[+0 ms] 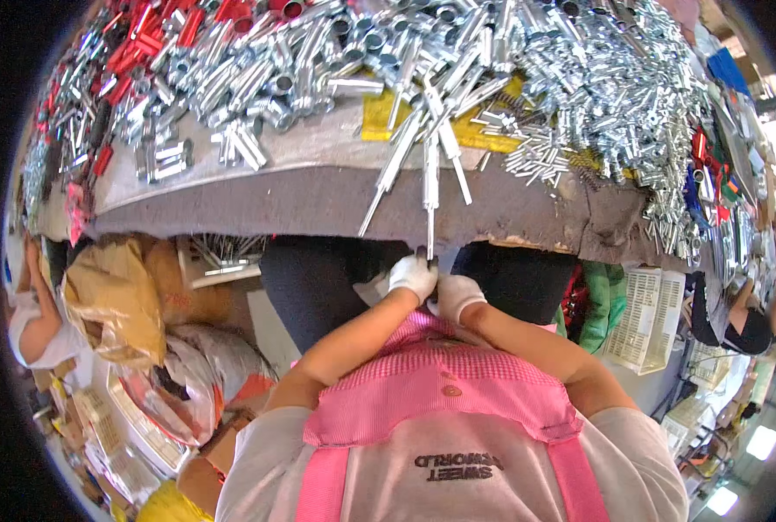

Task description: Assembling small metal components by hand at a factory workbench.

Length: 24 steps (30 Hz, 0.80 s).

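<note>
Both of my hands wear white gloves and are together in front of my lap, just below the table edge. My left hand (414, 277) is closed, with a small dark bit showing at its fingertips; what it grips is mostly hidden. Close beside it, my right hand (458, 297) is also curled closed, its contents out of sight. A stepped silver rod (431, 187) points over the table edge, its thin end reaching my left fingers; whether they hold it I cannot tell. Similar thin silver rods (386, 181) fan out beside it on the dark cloth (275, 202).
Shiny metal tubes (318, 61) heap across the table, with small metal pins (536, 157) at right and red tubes (144, 39) at far left. A yellow sheet (377, 117) lies underneath. White plastic crates (644, 317) and a tan sack (114, 296) flank me. Other people sit at both sides.
</note>
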Tool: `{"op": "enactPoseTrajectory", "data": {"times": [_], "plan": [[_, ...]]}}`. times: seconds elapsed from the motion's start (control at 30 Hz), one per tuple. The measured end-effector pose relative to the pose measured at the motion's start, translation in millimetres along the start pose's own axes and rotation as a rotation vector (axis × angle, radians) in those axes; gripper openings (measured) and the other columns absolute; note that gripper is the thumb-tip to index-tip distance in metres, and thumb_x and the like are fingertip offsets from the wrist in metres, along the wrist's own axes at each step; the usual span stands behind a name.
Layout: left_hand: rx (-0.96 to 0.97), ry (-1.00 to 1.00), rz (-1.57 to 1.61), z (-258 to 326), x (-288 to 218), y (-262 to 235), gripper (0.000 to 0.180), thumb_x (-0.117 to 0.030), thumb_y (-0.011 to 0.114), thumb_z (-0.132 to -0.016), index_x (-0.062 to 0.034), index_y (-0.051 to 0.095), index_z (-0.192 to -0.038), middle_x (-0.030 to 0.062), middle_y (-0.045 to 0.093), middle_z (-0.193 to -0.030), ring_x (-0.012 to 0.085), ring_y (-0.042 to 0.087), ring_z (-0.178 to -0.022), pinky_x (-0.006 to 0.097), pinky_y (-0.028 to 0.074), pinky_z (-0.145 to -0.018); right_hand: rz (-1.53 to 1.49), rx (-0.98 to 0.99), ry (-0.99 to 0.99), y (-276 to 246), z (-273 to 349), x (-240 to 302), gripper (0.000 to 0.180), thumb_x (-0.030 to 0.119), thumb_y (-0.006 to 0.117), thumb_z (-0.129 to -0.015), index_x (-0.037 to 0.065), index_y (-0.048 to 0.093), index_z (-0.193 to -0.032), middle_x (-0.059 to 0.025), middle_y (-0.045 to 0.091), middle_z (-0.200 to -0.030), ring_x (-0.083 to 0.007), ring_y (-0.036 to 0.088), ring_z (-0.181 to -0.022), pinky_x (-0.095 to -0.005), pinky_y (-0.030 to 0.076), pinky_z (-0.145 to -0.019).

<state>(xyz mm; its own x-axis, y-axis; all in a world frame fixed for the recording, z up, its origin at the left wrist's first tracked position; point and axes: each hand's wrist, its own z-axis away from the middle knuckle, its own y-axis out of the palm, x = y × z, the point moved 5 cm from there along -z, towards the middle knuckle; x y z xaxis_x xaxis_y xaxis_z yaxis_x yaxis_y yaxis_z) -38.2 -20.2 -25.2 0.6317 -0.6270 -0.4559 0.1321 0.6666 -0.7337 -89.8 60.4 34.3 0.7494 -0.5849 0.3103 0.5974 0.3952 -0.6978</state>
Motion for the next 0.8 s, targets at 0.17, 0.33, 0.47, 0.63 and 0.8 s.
{"op": "enactPoseTrajectory", "data": {"times": [0.17, 0.33, 0.47, 0.63, 0.8], "plan": [[-0.177, -0.003, -0.005, 4.5, 17.7, 37.7, 0.034, -0.028, 0.046, -0.084, -0.0033, 0.068, -0.078, 0.0226, 0.066, -0.083, 0.037, 0.065, -0.077, 0.047, 0.052, -0.07, -0.052, 0.06, 0.084, 36.4, -1.8, -7.1, 0.031, 0.031, 0.061, -0.073, 0.006, 0.069, -0.089, -0.0225, 0.066, -0.089, -0.0379, 0.064, -0.085, -0.0444, 0.051, -0.076], [-0.188, 0.007, -0.118, 6.9, 15.3, 20.3, 0.032, -0.024, 0.044, -0.085, -0.0048, 0.068, -0.081, 0.0194, 0.066, -0.081, 0.0345, 0.065, -0.074, 0.047, 0.051, -0.064, -0.01, 0.07, -0.035, -7.3, 1.5, 9.3, 0.029, 0.021, 0.059, -0.074, 0.003, 0.069, -0.094, -0.0213, 0.067, -0.089, -0.0345, 0.066, -0.086, -0.0429, 0.052, -0.075], [-0.279, -0.433, 0.639, -15.7, 74.3, 68.2, 0.03, -0.024, 0.047, -0.084, -0.0013, 0.067, -0.084, 0.0251, 0.064, -0.086, 0.0419, 0.062, -0.081, 0.046, 0.05, -0.071, 0.035, 0.014, -0.102, 27.8, -28.2, 1.0, 0.033, 0.029, 0.062, -0.073, 0.001, 0.067, -0.09, -0.024, 0.065, -0.086, -0.0364, 0.065, -0.083, -0.0435, 0.052, -0.074], [-0.303, -0.128, -0.052, 4.4, 34.7, 24.3, 0.024, -0.018, 0.049, -0.08, -0.0028, 0.067, -0.074, 0.0203, 0.066, -0.076, 0.0367, 0.065, -0.072, 0.043, 0.051, -0.065, 0.113, 0.141, -0.191, 8.9, -21.3, 7.0, 0.029, 0.026, 0.062, -0.072, 0.003, 0.069, -0.088, -0.0208, 0.066, -0.09, -0.035, 0.065, -0.087, -0.0433, 0.052, -0.075], [-0.56, 0.026, -0.183, -23.8, 72.6, 73.2, 0.025, -0.019, 0.051, -0.078, -0.0041, 0.069, -0.082, 0.0226, 0.066, -0.088, 0.0383, 0.065, -0.079, 0.044, 0.052, -0.069, 0.042, 0.081, -0.08, 28.1, -35.4, 6.2, 0.03, 0.026, 0.058, -0.076, 0.004, 0.07, -0.093, -0.02, 0.066, -0.099, -0.0326, 0.065, -0.09, -0.0419, 0.053, -0.075]]}}
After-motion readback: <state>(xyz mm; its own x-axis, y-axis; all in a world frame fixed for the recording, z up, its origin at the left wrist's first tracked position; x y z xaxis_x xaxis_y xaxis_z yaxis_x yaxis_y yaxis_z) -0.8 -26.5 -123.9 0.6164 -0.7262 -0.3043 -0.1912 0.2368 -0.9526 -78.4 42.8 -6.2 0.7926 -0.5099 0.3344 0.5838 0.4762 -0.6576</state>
